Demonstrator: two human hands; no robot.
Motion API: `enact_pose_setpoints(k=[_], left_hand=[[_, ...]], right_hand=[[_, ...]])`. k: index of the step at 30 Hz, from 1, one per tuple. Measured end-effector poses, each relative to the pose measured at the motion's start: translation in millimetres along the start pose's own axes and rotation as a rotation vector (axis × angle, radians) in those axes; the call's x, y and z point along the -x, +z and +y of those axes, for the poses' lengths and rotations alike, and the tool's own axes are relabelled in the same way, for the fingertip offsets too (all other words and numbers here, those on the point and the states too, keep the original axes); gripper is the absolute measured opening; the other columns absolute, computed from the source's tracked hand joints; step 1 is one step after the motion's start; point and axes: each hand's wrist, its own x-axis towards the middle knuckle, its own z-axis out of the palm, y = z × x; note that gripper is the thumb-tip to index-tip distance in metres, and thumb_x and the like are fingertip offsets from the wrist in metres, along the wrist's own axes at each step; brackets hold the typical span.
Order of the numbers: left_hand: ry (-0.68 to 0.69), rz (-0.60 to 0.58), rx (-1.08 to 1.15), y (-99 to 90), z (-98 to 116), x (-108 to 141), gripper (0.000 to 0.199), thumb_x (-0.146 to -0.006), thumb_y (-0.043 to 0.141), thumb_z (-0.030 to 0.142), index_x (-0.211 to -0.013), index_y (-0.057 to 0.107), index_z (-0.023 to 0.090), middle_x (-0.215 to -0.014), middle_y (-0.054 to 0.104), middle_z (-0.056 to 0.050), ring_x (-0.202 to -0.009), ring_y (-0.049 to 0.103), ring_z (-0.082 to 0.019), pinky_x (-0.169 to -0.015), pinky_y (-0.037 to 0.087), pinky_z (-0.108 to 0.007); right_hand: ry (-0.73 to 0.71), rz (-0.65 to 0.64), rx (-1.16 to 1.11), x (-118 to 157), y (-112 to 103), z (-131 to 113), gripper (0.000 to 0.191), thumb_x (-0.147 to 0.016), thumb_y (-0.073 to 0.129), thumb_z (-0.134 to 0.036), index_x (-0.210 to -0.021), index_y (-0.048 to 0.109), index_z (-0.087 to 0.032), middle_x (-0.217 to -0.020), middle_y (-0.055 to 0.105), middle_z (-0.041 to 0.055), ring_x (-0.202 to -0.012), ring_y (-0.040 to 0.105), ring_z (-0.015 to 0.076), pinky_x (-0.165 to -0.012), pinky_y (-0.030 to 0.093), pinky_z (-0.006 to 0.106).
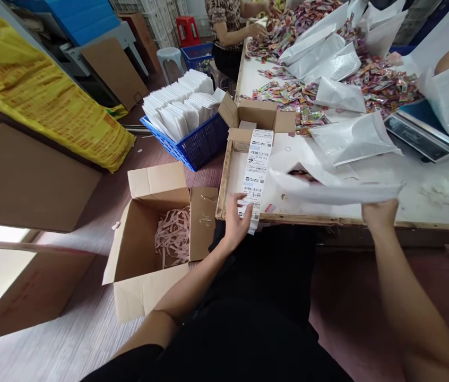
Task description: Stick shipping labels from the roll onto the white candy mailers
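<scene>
My right hand [381, 215] grips the end of a white padded envelope [339, 194] at the table's front edge. The envelope is smeared by motion, and its gaping mouth points left, with something dark inside. At the table's left corner, my left hand [237, 223] has its fingers apart over the lower end of a strip of printed shipping labels [257, 159]. That strip runs out of a small open carton [254, 114] and hangs over the table edge. Beyond the held envelope lie another white envelope [354, 139] and a heap of small colourful packets [288, 95].
On the floor to the left, an open cardboard box [139, 239] holds shredded paper strips. A blue basket [200, 146] of white envelopes stands beside the table [439, 199]. A scale [419, 132] sits at right. Two other people work around the table.
</scene>
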Motion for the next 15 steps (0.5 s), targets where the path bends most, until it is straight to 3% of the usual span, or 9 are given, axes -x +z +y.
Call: enact_pose_setpoints(k=[2,5,8,12,15], left_hand=[[-0.134,-0.24,0.076,10.5,9,12,0.038,-0.088,0.06,0.054,-0.097,0.063,0.018,-0.097,0.069,-0.01,-0.089,0.065,-0.022,-0.073,0.051,-0.032],[-0.466,-0.549,0.303,27.3,11,21,0.062,-0.09,0.039,0.072,-0.079,0.062,0.016,-0.072,0.068,-0.009,-0.061,0.063,-0.019,-0.054,0.047,-0.03],[-0.623,-0.624,0.366,38.3,9,22,0.062,-0.085,0.048,0.075,-0.072,0.061,0.016,-0.065,0.067,-0.009,-0.056,0.063,-0.018,-0.05,0.048,-0.028],[-0.596,-0.735,0.34,41.9,12,25,0.044,-0.077,0.073,0.056,-0.068,0.059,0.016,-0.061,0.066,-0.007,-0.054,0.064,-0.016,-0.049,0.048,-0.026],[-0.589,-0.736,0.413,42.0,18,29,0.044,-0.082,0.065,0.056,-0.064,0.058,0.016,-0.059,0.065,-0.007,-0.052,0.062,-0.016,-0.05,0.047,-0.026]], right_hand=[[-0.065,-0.098,-0.03,30,-8,8,0.013,-0.073,0.061,-0.028,-0.062,0.055,-0.023,-0.09,0.07,0.0118,-0.092,0.063,0.0263,-0.087,0.049,0.041],[-0.164,-0.21,0.059,55,-26,11,0.022,-0.081,0.055,-0.029,-0.06,0.061,-0.024,-0.09,0.071,0.0087,-0.09,0.064,0.0243,-0.089,0.047,0.041],[-0.147,-0.23,0.211,67,-46,-5,0.027,-0.088,0.05,-0.027,-0.067,0.067,-0.025,-0.095,0.071,0.0061,-0.092,0.064,0.0233,-0.09,0.047,0.041],[-0.127,-0.207,0.163,92,-54,-60,0.017,-0.091,0.053,-0.029,-0.087,0.069,-0.027,-0.097,0.07,0.0039,-0.096,0.066,0.0231,-0.09,0.05,0.041],[-0.128,-0.47,-0.006,118,-29,-104,0.012,-0.093,0.056,-0.031,-0.098,0.066,-0.03,-0.096,0.07,0.0019,-0.091,0.067,0.0218,-0.082,0.054,0.038]])
